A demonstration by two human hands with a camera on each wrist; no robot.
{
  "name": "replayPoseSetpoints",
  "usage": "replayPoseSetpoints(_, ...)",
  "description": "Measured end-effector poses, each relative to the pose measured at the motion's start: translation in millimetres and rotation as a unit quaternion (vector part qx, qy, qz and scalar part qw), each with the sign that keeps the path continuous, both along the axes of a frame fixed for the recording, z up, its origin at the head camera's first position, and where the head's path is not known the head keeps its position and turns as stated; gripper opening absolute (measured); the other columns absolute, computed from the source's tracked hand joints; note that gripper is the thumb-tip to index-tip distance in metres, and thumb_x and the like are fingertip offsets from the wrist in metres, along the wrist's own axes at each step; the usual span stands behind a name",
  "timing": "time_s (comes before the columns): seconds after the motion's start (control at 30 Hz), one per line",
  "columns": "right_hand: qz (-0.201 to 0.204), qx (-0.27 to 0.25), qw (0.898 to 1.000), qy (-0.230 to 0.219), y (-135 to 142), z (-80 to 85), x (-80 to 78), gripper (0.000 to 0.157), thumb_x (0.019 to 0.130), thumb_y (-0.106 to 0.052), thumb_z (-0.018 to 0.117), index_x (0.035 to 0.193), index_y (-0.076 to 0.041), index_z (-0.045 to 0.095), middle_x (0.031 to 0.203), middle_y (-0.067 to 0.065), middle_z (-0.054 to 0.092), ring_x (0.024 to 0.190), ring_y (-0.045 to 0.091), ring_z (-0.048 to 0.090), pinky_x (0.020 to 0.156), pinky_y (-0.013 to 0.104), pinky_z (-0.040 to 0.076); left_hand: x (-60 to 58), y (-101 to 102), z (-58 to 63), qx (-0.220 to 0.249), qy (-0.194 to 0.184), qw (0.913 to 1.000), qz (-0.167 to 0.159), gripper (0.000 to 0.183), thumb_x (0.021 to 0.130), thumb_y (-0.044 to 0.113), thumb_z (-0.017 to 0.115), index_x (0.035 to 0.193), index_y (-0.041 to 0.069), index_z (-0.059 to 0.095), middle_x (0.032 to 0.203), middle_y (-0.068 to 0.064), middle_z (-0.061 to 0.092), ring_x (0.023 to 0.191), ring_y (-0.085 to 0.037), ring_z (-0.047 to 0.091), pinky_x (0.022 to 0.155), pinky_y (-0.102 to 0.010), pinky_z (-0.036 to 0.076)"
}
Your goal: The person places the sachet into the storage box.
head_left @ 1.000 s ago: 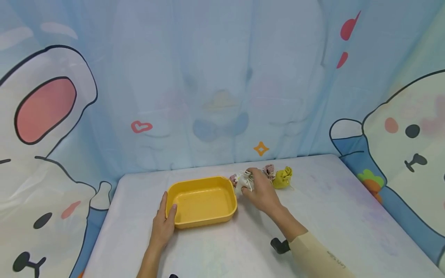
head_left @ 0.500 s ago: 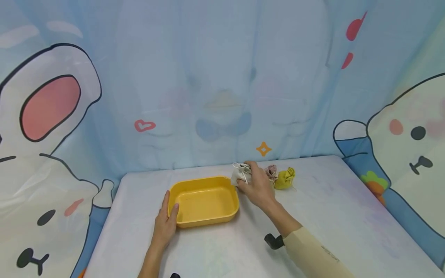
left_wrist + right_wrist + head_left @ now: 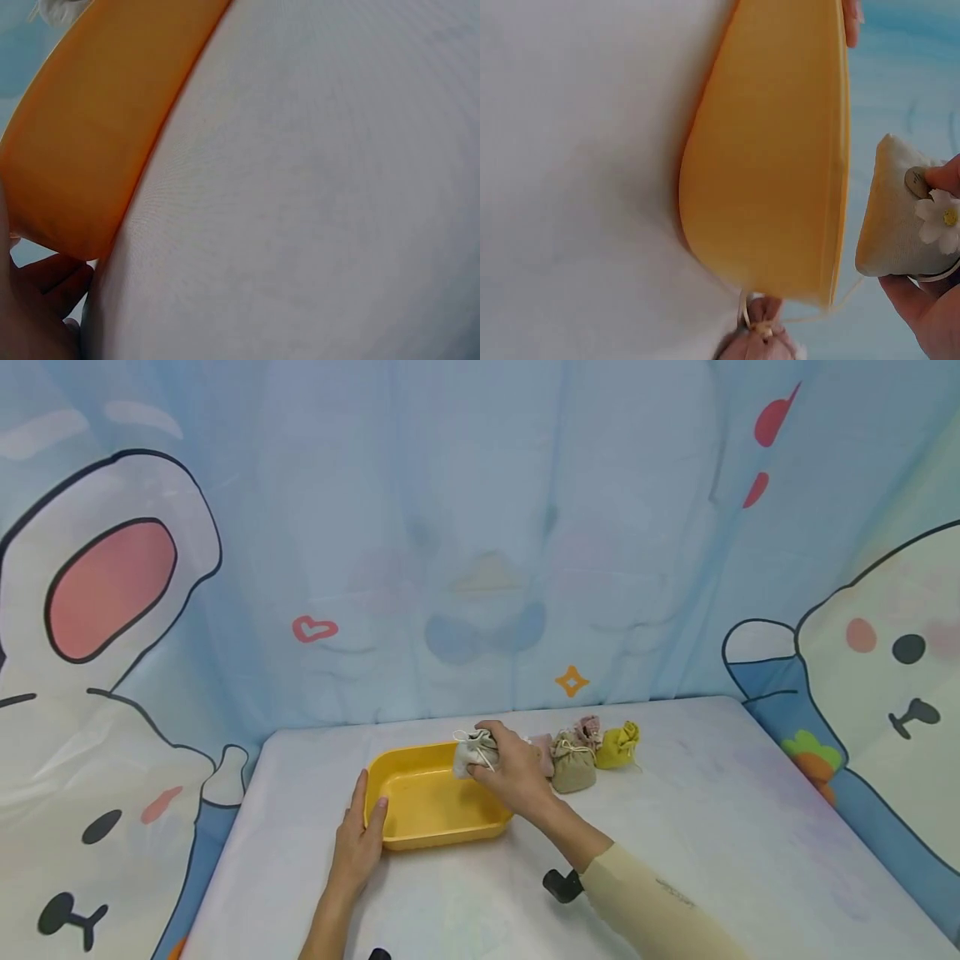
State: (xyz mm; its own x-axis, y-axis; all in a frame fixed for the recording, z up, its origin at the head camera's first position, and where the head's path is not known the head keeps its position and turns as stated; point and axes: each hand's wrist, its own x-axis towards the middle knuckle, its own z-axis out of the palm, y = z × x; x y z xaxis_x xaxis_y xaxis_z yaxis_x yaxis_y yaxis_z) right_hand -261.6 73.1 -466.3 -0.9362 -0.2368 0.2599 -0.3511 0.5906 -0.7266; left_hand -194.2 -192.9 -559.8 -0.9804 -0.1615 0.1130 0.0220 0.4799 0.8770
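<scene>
Seemingly, from the head, steadying yellow tray (image 3: 427, 806) by gripping its left end in left hand (image 3: 357, 847), pinching white pouch (image 3: 464, 763) above it in right hand (image 3: 514, 770); from left wrist, touching tray's end with fingers (image 3: 66, 291); from right wrist, holding pouch apart from rim, presumably for clearance.

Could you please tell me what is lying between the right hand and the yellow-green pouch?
The head view shows a tan pouch, a pink pouch behind it and, beside the right hand, a partly hidden pink item.
</scene>
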Motion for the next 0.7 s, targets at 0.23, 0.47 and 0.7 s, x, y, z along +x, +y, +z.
replayPoseSetpoints(0.23,0.028,0.008,1.0,0.007,-24,-7.9,-2.4,0.064,0.088,-0.016,0.084,0.144,-0.014,0.056,0.128,0.007,0.067,0.108,0.024,0.064,0.092,0.046,0.055,-1.9,1,-3.2,0.003,0.0,1.0,0.003,0.066,0.111,0.043,0.043,0.169,0.021,0.018,0.174,-0.007,0.023,0.16,-0.035,0.022,0.129,-0.063,0.008)
replayPoseSetpoints(0.47,0.034,0.02,0.999,-0.004,-46,-13.5,-7.7,0.063,0.088,-0.017,0.085,0.144,-0.014,0.056,0.132,0.006,0.067,0.115,0.024,0.064,0.101,0.046,0.056,-2.0,2,-4.1,0.0,0.003,1.0,0.005,0.066,0.111,0.043,0.045,0.168,0.021,0.019,0.173,-0.008,0.025,0.159,-0.036,0.024,0.129,-0.064,0.008)
replayPoseSetpoints(0.7,0.044,0.028,0.998,-0.018,-64,-17.6,-10.2,0.06,0.088,-0.015,0.085,0.141,-0.013,0.057,0.133,0.007,0.067,0.118,0.025,0.064,0.106,0.046,0.054,-1.6,0,-2.3,0.004,0.003,1.0,0.005,0.067,0.111,0.042,0.045,0.168,0.017,0.02,0.173,-0.01,0.025,0.158,-0.039,0.025,0.128,-0.066,0.01)
